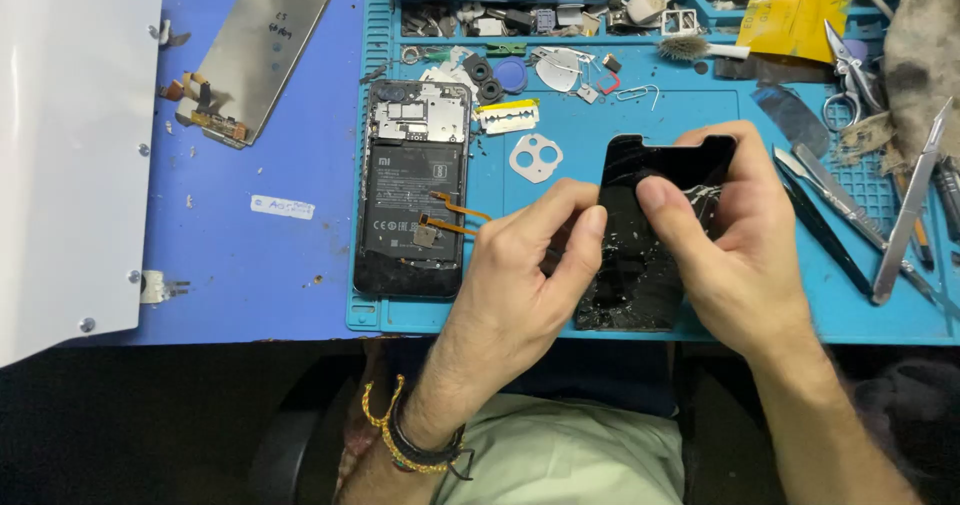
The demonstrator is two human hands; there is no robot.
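Now | L hand (530, 265) grip clamped on cracked black screen (650, 225) | R hand (730, 235) grip clamped on same, top edge

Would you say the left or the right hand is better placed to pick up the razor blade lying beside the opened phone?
Probably the left hand: it is nearer the razor blade, while the right hand wraps the cracked screen.

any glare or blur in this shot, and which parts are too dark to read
Head view: sharp and evenly lit; mild sheen on the cracked black screen held by the left hand and right hand; soft shadows on the blue mat; below the table edge is nearly black.
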